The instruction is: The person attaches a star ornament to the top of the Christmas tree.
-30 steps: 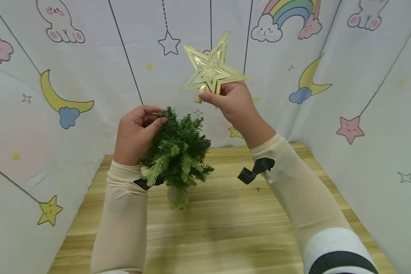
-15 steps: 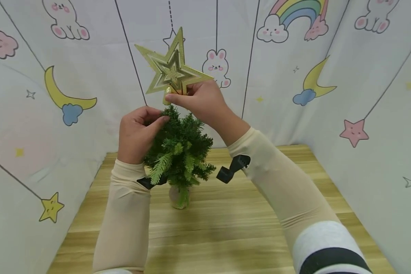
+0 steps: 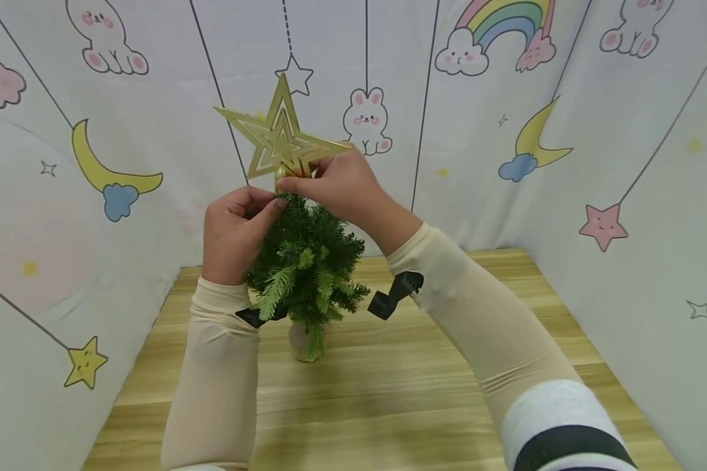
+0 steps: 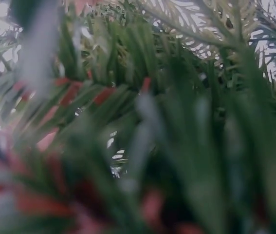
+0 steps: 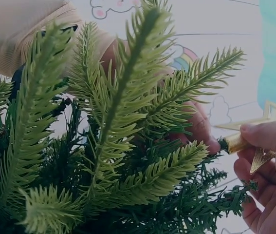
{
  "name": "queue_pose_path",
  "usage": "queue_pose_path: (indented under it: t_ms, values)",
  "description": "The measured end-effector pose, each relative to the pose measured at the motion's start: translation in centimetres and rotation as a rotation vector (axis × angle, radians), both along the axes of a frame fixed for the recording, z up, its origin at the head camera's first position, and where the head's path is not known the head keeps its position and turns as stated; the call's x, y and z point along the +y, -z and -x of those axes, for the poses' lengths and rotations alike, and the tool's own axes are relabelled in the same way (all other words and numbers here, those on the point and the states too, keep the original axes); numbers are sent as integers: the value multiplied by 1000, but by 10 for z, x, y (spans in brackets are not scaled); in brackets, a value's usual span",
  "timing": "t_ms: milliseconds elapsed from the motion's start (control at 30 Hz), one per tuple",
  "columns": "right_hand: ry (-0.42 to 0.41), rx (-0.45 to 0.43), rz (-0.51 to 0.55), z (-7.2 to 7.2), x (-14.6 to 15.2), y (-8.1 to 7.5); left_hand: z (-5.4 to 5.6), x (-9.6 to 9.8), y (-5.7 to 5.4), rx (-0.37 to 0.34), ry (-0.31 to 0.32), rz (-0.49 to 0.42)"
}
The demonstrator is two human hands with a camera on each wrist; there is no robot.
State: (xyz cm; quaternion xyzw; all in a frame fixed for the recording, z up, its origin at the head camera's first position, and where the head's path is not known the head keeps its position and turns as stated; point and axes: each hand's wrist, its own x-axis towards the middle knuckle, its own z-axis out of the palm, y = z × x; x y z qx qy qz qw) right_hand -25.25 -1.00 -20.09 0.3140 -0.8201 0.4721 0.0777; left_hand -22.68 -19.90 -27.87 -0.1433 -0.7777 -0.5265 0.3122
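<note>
A small artificial Christmas tree [image 3: 306, 261] stands upright on the table, its round base [image 3: 302, 341] partly behind the lower branches. My left hand [image 3: 234, 229] pinches the tip of the tree at its upper left. Just above, my right hand [image 3: 347, 190] grips a gold star tree topper [image 3: 281, 139] by its base, thumb in front. In the right wrist view, the topper's gold socket [image 5: 236, 143] meets a green branch tip held by the left fingers [image 5: 199, 126]. How far the tip goes into the socket cannot be seen. Blurred needles [image 4: 142, 122] fill the left wrist view.
The wooden table [image 3: 389, 392] extends in front of and to the right of the tree. White fabric walls [image 3: 477, 183] printed with cartoon drawings surround it on the back and both sides. Black wrist cameras [image 3: 396, 296] sit on the sleeves.
My right hand has carried the star topper leftward, then down onto the tree's tip. The left hand has stayed at the tip, and the tree stands where it was.
</note>
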Motion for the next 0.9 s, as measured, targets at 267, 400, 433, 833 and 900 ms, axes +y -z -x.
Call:
queue_pose_path:
  t_ms: [267, 400, 433, 833, 900]
  values:
    - [34, 94, -84, -1, -2, 3, -1, -1, 1, 26, 12, -6]
    - [12, 102, -54, 1, -2, 9, -4, -1, 0, -25, 73, -21]
    - [5, 104, -38, 1, -2, 11, -4, -1, 0, -49, 101, -26]
    - [36, 169, -111, 4, 4, 10, -1, -3, 5, -190, 248, -86]
    - [25, 144, -108, 4, 5, 11, -1, -2, 6, -189, 255, -104]
